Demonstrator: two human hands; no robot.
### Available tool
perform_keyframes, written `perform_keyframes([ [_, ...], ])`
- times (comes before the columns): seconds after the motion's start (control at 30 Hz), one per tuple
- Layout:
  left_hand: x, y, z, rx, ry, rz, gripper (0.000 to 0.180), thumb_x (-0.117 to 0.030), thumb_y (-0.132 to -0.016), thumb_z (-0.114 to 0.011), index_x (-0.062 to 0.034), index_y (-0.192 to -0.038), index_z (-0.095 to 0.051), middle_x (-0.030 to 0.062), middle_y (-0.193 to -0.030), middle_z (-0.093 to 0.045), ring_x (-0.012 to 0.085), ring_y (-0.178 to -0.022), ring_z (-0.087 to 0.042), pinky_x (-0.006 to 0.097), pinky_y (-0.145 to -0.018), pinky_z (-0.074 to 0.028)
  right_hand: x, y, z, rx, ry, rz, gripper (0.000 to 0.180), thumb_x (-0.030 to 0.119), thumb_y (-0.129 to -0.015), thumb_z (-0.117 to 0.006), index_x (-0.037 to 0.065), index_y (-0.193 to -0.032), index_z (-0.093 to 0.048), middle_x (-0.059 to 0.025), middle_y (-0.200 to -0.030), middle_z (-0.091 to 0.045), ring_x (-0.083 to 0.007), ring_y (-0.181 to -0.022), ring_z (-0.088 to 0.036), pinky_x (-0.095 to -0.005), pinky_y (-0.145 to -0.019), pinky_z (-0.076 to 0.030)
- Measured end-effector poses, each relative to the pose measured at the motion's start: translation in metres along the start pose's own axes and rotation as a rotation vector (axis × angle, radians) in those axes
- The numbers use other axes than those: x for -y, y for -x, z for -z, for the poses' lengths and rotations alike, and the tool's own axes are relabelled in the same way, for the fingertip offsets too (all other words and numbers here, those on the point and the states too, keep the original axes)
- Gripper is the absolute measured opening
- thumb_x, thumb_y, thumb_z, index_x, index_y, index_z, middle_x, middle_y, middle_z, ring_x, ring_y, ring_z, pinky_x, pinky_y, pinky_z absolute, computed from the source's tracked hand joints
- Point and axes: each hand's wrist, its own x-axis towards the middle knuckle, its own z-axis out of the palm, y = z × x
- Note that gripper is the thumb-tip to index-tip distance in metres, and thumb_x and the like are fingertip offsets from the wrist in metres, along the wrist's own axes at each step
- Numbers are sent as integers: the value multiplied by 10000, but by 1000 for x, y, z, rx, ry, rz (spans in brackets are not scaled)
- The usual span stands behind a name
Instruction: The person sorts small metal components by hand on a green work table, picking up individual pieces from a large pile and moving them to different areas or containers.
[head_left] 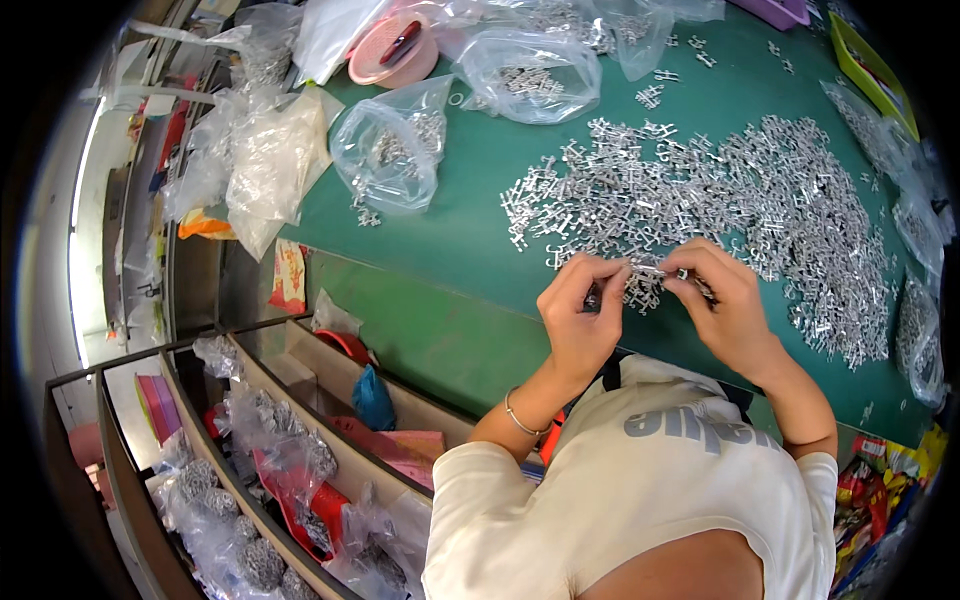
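My left hand (582, 312) and my right hand (728, 308) meet at the near edge of a large pile of small silver metal pieces (720, 195). Thumb and forefinger of each hand are pinched on one small silver metal piece (646, 268) held between them. The curled lower fingers of my left hand have something dark and shiny in them, too small to make out. More loose metal pieces (642, 295) lie on the green tabletop (450, 265) just under my fingertips.
Open clear plastic bags of metal pieces (395, 150) (530, 80) stand at the back left, beside a pink basket (393, 55). Filled bags (918, 340) and a green tray (872, 75) line the right edge. Lower left, wooden-sided compartments (300, 450) hold bagged pieces.
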Motion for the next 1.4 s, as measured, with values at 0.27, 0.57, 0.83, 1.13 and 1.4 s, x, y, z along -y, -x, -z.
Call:
perform_keyframes([
  [0.27, 7, -7, 6, 274, 606, 595, 56, -6, -784, -608, 40, -774, -578, 28, -638, -496, 57, -451, -409, 196, -383, -285, -33, -11, 24, 226, -379, -333, 104, 52, -765, -607, -2, -841, -560, 1, -723, -567, -77, -654, -528, -215, -508, -396],
  [0.57, 15, 0, 2, 157, 516, 693, 92, -30, -788, -621, 47, -812, -577, 23, -652, -521, 49, -457, -405, 197, -389, -299, -32, 2, -4, -14, 77, 193, 116, -27, -724, -583, 3, -830, -545, -102, -750, -557, -258, -572, -566, -295, -472, -432],
  [0.83, 14, 8, -1, 25, 52, 188, 40, 1, -795, -598, 14, -757, -593, 15, -664, -535, 55, -496, -450, 195, -448, -330, -35, 1, -11, 12, 20, 156, 126, -45, -726, -576, 14, -835, -560, -113, -761, -558, -274, -607, -562, -328, -519, -449],
  [1.13, 21, 2, 13, 134, 645, 777, 74, -43, -798, -614, 30, -790, -606, 19, -664, -540, 54, -491, -451, 189, -428, -335, -43, -10, -6, 125, -279, -242, 58, 8, -779, -576, -17, -831, -564, -74, -724, -585, -132, -637, -557, -262, -572, -436],
  [1.4, 20, 1, 11, 50, 591, 738, 95, -52, -782, -641, 33, -807, -608, 14, -625, -537, 41, -461, -429, 186, -398, -315, -26, -16, -9, 199, -344, -386, 67, 40, -807, -561, -21, -836, -560, -63, -718, -576, -109, -618, -533, -253, -574, -428],
])
